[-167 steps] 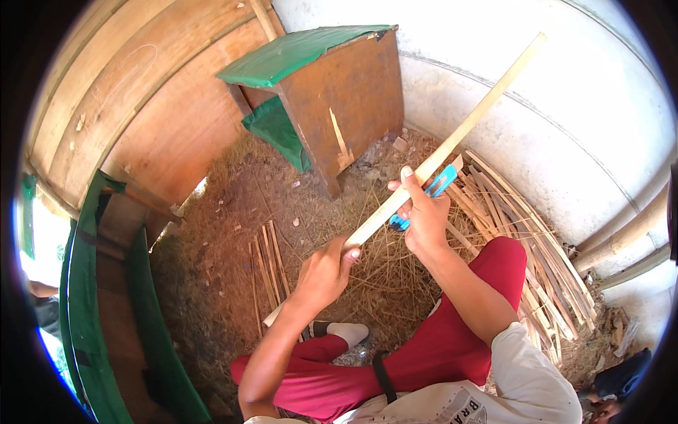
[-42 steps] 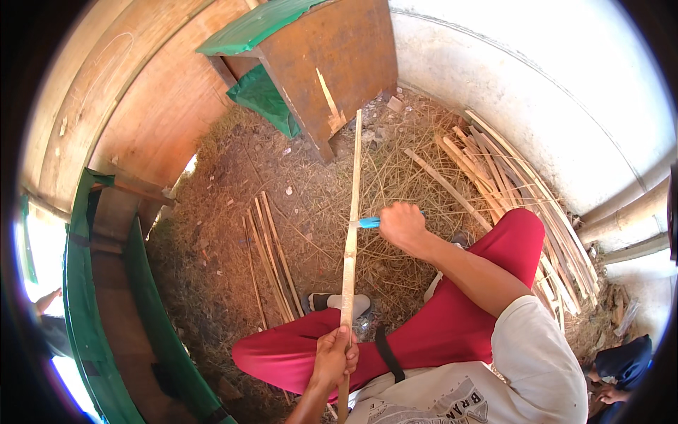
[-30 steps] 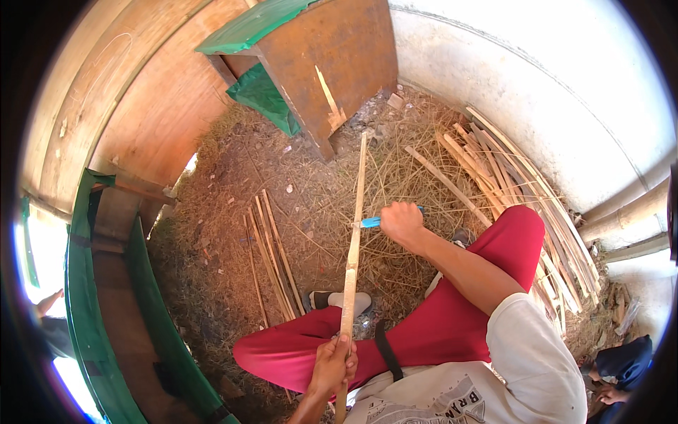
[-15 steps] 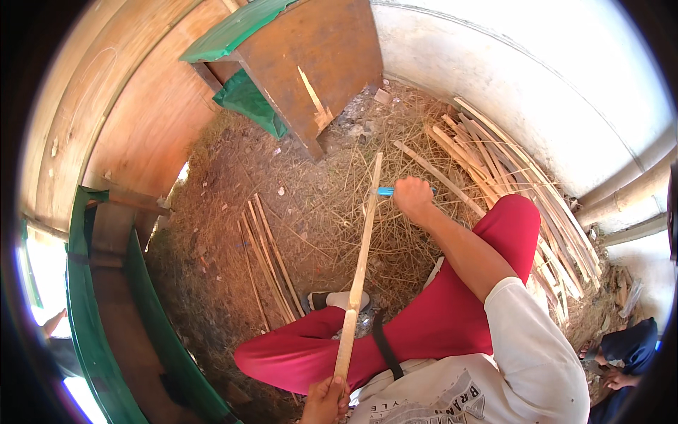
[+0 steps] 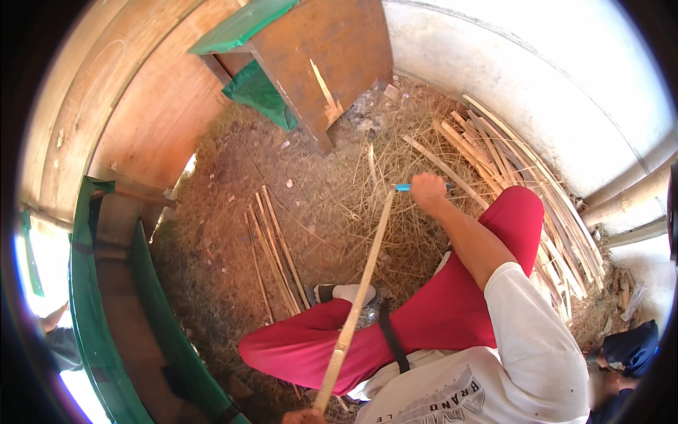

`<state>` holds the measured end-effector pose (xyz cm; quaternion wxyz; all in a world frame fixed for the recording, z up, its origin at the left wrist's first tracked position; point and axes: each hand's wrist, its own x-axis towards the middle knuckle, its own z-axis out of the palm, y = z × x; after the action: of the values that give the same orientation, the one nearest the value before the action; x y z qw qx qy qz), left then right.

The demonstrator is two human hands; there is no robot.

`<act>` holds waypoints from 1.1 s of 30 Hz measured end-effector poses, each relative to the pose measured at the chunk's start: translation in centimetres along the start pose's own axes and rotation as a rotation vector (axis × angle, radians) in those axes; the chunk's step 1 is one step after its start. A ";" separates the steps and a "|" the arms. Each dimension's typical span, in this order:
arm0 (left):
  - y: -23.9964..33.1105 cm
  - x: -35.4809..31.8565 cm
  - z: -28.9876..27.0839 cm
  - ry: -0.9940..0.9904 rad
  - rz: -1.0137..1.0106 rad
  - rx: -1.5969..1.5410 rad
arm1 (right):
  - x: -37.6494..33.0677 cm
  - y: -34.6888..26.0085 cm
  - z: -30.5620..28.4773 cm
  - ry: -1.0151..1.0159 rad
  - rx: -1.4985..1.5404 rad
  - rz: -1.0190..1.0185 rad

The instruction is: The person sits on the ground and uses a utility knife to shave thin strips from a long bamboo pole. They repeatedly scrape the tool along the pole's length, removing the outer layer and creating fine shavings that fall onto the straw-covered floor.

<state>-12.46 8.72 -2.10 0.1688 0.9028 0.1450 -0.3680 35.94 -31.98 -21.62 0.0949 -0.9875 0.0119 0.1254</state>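
A long pale bamboo strip (image 5: 364, 290) slants across my crossed legs. My left hand (image 5: 304, 417), only partly in view at the lower edge, is closed round its near end. Out in front, my right hand (image 5: 428, 192) makes a fist round a blue-handled tool (image 5: 402, 188), whose blade I cannot make out. The tool meets the far tip of the strip. Just beyond that tip, a short pale piece (image 5: 372, 164) appears apart from the strip, over the straw.
Split strips (image 5: 494, 162) are heaped at my right by the white wall. A few thin strips (image 5: 272, 247) lie left of centre. A brown wooden box (image 5: 332, 49) with green cover stands ahead, a green-edged trough (image 5: 106, 311) at left. Another person (image 5: 628, 350) sits at far right.
The strip's far end is shorter, and a short piece now shows apart from it. My left hand has drawn lower, toward the picture's edge. The view has shifted slightly.
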 end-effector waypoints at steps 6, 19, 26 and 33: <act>-2.5 0.0 -1.8 -0.001 0.052 0.137 | 0.3 -0.5 -0.5 -0.064 -0.027 -0.032; 8.5 1.0 -7.3 0.191 0.056 -0.360 | 1.2 2.1 -0.3 -0.096 0.322 0.311; 11.9 9.7 -6.6 0.276 0.128 -0.720 | 0.6 -2.4 -3.9 -0.142 0.393 0.183; 15.5 16.3 -5.9 0.445 0.284 -0.741 | -1.7 -5.1 -7.0 -0.162 1.132 -0.030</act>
<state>8.41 -0.59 -6.68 0.4942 0.8495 0.1743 -0.0616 36.30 -28.36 -13.58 0.6115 -0.7700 0.0560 0.1733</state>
